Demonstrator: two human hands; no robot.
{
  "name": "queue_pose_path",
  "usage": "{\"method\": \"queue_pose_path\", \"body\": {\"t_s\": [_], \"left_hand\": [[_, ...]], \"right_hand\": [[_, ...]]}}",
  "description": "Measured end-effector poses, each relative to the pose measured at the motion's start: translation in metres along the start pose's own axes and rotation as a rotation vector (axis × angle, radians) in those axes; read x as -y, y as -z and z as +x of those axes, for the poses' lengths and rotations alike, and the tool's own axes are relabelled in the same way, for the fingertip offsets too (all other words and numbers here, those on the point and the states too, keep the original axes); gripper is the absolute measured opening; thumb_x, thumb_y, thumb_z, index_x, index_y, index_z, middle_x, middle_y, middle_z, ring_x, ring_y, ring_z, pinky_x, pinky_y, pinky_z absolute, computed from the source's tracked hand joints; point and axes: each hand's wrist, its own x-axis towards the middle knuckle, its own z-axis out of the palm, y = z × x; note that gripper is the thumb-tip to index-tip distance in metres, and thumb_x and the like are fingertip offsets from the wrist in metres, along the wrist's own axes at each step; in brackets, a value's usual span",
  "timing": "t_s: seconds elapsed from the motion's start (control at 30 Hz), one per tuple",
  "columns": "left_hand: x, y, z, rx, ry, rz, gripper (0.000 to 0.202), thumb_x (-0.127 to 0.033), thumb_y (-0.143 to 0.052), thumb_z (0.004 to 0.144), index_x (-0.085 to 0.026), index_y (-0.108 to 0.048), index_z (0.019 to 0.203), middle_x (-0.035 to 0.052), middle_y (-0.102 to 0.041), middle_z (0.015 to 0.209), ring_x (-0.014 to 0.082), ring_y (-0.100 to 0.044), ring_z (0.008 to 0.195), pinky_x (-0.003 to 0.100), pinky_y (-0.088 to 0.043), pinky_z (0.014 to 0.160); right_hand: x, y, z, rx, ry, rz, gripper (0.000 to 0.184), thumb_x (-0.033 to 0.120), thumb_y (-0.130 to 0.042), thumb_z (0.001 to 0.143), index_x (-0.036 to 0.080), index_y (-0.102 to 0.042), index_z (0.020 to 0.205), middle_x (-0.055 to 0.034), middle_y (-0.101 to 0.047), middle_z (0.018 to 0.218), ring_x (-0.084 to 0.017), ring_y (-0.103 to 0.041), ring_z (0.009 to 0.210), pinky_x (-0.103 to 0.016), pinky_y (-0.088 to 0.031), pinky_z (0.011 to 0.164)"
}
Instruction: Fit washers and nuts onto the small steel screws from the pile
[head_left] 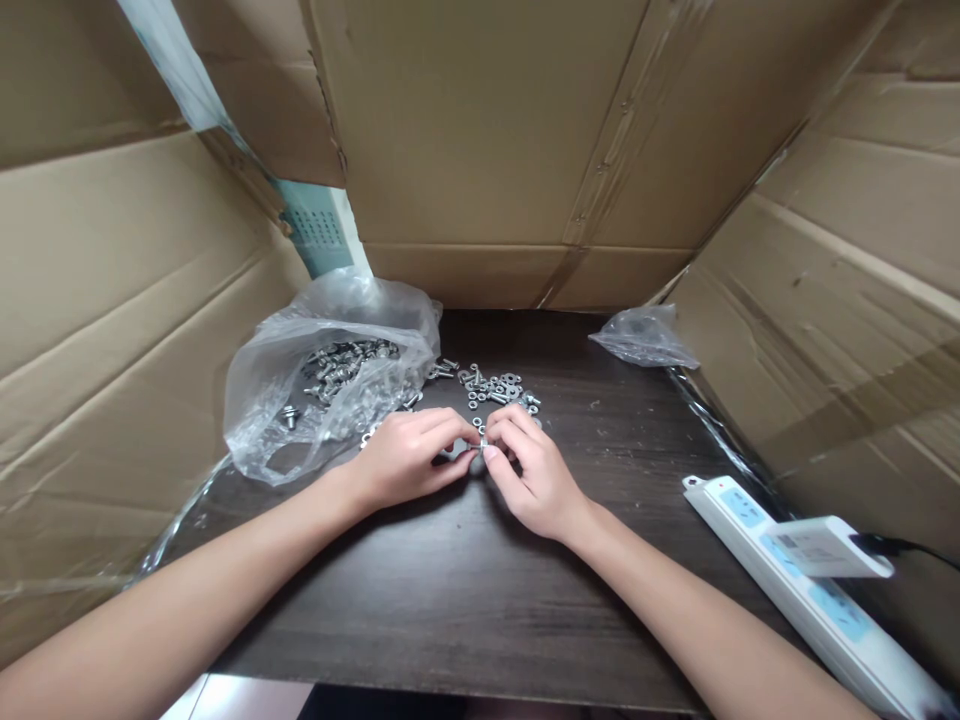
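The left hand (412, 455) and right hand (536, 472), close together above the worktop (420, 600), pinch a small metal fastener (484, 445), perhaps a bolt; their grip covers most of it. The right hand partly hides loose nuts and bolts (493, 386). A cloudy plastic bag (251, 395) blurs metal parts (349, 365) inside; a power strip (791, 585) is cut off lower right.

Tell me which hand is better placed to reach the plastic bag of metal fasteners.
Probably the left hand: it is beside the plastic bag, while the right hand is farther off. Both have fingertips at a small metal piece.
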Motion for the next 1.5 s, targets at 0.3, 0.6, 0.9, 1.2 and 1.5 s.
{"method": "queue_pose_path", "body": {"t_s": [0.3,0.6,0.9,1.2,1.5], "left_hand": [[-0.0011,-0.0002,-0.0015,0.003,0.018,0.010,0.010,-0.021,-0.056,0.097,-0.016,-0.065,0.098,0.0037,-0.073,0.085,0.0123,-0.067,0.066,0.022,-0.052,0.059],[-0.0002,-0.0007,-0.0029,0.021,0.027,0.019,0.012,-0.023,-0.055,0.098,-0.017,-0.064,0.099,0.0034,-0.073,0.085,0.0125,-0.067,0.065,0.023,-0.051,0.059],[0.0001,-0.0011,-0.0027,0.026,0.035,0.006,0.011,-0.023,-0.054,0.097,-0.016,-0.063,0.098,0.0032,-0.072,0.084,0.0127,-0.065,0.064,0.024,-0.049,0.058],[0.0012,-0.0006,-0.0033,0.056,0.057,0.012,0.012,-0.024,-0.053,0.097,-0.016,-0.061,0.098,0.0034,-0.070,0.084,0.0132,-0.065,0.065,0.024,-0.048,0.057],[0.0042,-0.0022,-0.0061,0.102,0.081,0.003,0.012,-0.025,-0.052,0.098,-0.016,-0.061,0.101,0.0032,-0.071,0.086,0.0128,-0.066,0.067,0.023,-0.049,0.060]], "right_hand": [[0.0020,0.0010,0.0018,0.013,-0.002,0.026,0.014,0.019,-0.046,0.100,0.021,-0.053,0.087,-0.0054,-0.057,0.090,-0.019,-0.056,0.081,-0.033,-0.048,0.072],[0.0011,0.0010,0.0018,0.017,-0.003,0.020,0.013,0.019,-0.048,0.099,0.021,-0.055,0.089,-0.0052,-0.059,0.089,-0.018,-0.057,0.079,-0.032,-0.048,0.069],[-0.0006,-0.0009,0.0006,0.000,0.002,0.014,0.008,0.017,-0.052,0.096,0.021,-0.056,0.090,-0.0048,-0.060,0.090,-0.017,-0.057,0.078,-0.031,-0.048,0.069],[-0.0030,-0.0009,0.0005,0.005,0.024,-0.050,0.006,0.018,-0.053,0.096,0.020,-0.059,0.095,-0.0067,-0.065,0.093,-0.019,-0.061,0.082,-0.032,-0.050,0.071],[-0.0041,0.0002,0.0008,0.000,0.046,-0.092,0.006,0.017,-0.055,0.094,0.020,-0.060,0.095,-0.0076,-0.066,0.093,-0.021,-0.063,0.083,-0.033,-0.051,0.073]]}}
